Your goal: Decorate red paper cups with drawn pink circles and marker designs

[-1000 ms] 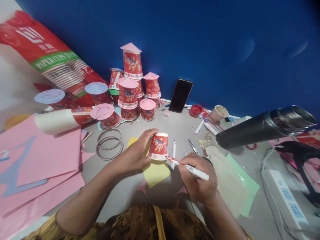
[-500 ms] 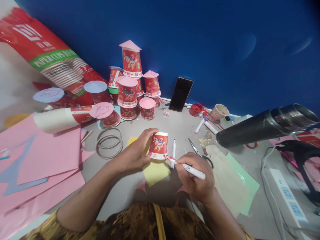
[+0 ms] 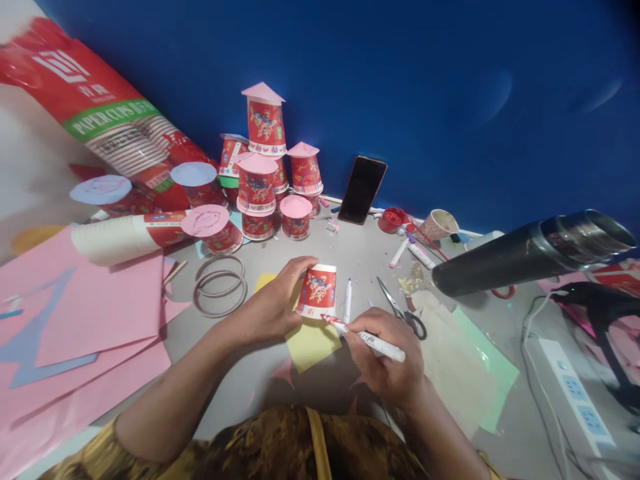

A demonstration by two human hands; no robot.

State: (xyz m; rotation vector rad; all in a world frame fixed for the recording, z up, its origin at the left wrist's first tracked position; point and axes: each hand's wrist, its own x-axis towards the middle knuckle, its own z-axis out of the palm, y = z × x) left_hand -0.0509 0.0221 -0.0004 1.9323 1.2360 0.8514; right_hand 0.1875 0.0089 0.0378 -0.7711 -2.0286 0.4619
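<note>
My left hand (image 3: 277, 297) is closed around the left side of a red paper cup (image 3: 319, 288), which is upside down with its white rim at the bottom. Small red marks show on that rim. Between the fingers of my right hand (image 3: 385, 357) is a white marker (image 3: 373, 341) with a red tip, held at the rim's lower right edge. Below the cup lies a yellow paper sheet (image 3: 313, 345). A second marker (image 3: 348, 299) with a blue tip lies just right of the cup, and scissors (image 3: 401, 310) rest beyond my right hand.
Decorated paper cups (image 3: 257, 183) stand stacked at the back, some with pink paper tops. A phone (image 3: 363, 189) leans against the blue wall. Left are pink sheets (image 3: 115, 300) and tape rings (image 3: 220, 287); right, a dark thermos (image 3: 515, 257) and a power strip (image 3: 575, 387).
My right hand has moved slightly left and down, bringing the marker tip left along the cup's rim. The left hand and cup stay nearly in place.
</note>
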